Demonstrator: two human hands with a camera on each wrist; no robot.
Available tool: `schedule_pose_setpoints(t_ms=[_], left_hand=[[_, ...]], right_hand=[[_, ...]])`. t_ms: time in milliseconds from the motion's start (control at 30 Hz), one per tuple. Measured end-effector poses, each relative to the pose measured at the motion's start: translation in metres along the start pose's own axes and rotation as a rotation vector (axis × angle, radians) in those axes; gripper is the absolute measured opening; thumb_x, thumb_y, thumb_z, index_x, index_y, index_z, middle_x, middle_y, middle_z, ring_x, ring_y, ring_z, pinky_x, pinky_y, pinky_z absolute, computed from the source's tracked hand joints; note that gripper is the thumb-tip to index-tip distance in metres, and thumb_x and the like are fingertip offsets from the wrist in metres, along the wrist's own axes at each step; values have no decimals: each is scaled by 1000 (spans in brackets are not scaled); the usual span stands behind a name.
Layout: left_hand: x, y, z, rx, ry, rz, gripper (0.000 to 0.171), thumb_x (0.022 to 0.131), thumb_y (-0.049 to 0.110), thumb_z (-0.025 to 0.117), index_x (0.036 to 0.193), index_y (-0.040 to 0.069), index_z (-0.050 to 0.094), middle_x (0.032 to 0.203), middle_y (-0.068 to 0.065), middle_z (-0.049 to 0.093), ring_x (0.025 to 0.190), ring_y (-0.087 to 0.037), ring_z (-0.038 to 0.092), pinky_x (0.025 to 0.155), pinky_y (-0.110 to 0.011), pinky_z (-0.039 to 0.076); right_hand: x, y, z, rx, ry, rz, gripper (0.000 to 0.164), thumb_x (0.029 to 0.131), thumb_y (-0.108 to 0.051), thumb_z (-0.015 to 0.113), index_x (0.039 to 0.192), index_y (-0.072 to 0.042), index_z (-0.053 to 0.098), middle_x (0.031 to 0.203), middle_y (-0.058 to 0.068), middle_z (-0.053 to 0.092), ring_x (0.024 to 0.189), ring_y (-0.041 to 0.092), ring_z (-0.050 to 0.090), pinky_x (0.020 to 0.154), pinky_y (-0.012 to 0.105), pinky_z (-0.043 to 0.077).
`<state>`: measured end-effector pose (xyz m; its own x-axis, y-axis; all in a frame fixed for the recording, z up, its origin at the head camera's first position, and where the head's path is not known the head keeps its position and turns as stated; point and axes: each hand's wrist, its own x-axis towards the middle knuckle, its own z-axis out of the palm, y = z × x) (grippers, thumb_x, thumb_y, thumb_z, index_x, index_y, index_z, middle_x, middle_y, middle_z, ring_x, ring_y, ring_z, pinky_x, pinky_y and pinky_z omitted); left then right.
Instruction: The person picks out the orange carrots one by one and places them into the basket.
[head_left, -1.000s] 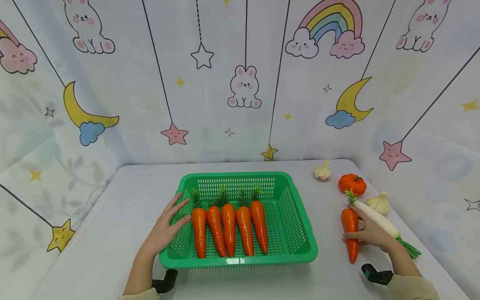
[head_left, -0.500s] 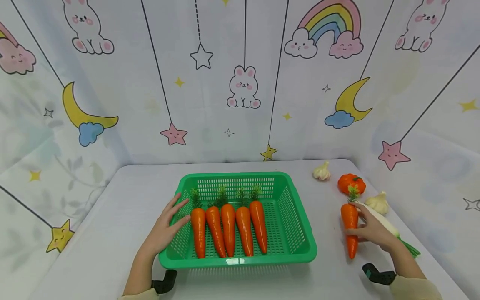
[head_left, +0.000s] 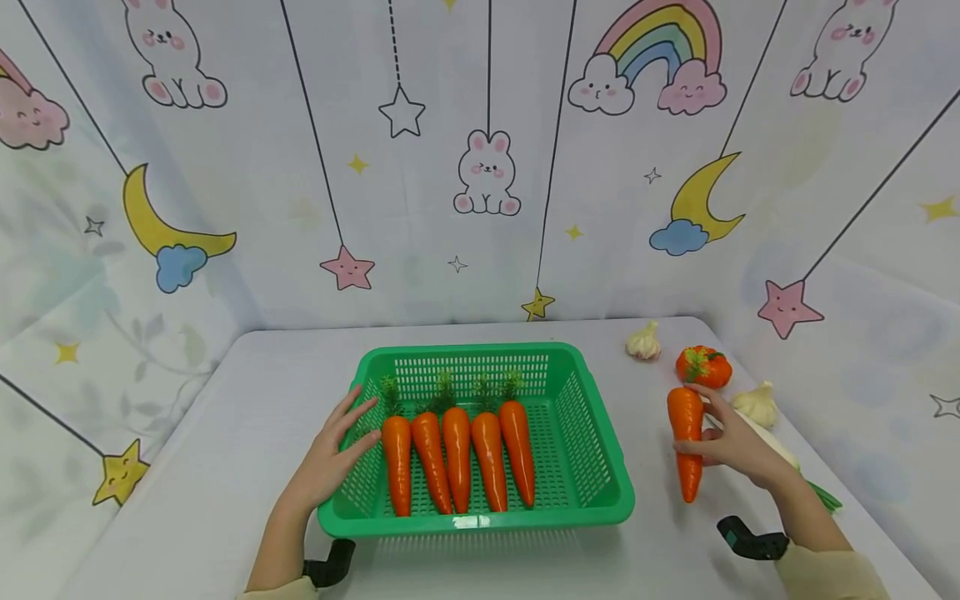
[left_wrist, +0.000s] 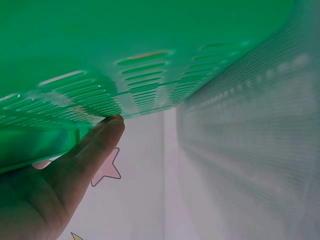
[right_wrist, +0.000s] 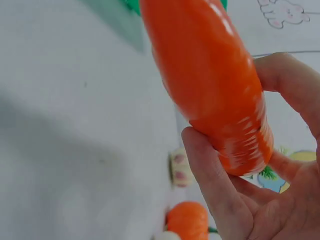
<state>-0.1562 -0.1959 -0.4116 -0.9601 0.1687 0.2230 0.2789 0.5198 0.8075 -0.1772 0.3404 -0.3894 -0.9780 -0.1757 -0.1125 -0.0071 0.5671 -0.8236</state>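
My right hand [head_left: 738,442] holds an orange carrot [head_left: 685,433] upright over the table's right side, thumb and fingers about its upper body. Its leafy top [head_left: 702,364] overlaps an orange pumpkin [head_left: 716,369] in the head view. Close up in the right wrist view, the carrot [right_wrist: 210,75] lies between thumb and fingers. My left hand [head_left: 330,458] rests at the left rim of a green basket [head_left: 480,523], fingers spread and fairly straight. In the left wrist view a straight finger [left_wrist: 102,142] touches the slotted wall. Several carrots [head_left: 457,458] lie side by side inside the basket.
A garlic bulb [head_left: 643,342] stands at the back right, with another bulb [head_left: 757,406] near the right edge. Partly behind my right hand lies a white radish [head_left: 780,450] with green leaves [head_left: 825,497]. A patterned cloth [head_left: 420,208] hangs behind the white table [head_left: 247,417].
My right hand has lifted the carrot from beside the radish and brought it up and slightly left. My left hand and the basket stay in place.
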Motion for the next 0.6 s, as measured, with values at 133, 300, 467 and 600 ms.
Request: schedule_pose_setpoints(t_ms=[133,300,467,600], left_hand=[[-1,3,0,-5,8,15,51,92,27,55,137,5,42,150,-13,14,134,-42,12,93,-71,19],[-2,6,-1,-19,0,13,50,92,26,55,137,6,42,150,-13,14,134,-42,12,93,-71,19],[-2,4,-1,-24,-11,1,51,92,27,55,137,7,42,151,-12,13,135,-41,10,94,-70,18],[-1,2,-1,-19,-10,-1,51,93,29,54,137,7,42,151,-11,13,135,-41,10,94,-70,18]], right_hand=[[2,-13,3,28,0,-38,89,80,-16,70,145,-8,8,137,38,13,101,49,50,66,43,54],[5,-32,9,41,-12,-70,90,80,-15,70,145,-9,8,138,37,13,99,43,53,65,43,54],[11,-48,19,51,-42,-97,88,80,-16,71,144,-12,11,137,35,15,97,39,54,66,43,54],[16,-58,28,74,-61,-117,86,79,-16,71,144,-16,14,138,32,18,99,40,53,66,43,54]])
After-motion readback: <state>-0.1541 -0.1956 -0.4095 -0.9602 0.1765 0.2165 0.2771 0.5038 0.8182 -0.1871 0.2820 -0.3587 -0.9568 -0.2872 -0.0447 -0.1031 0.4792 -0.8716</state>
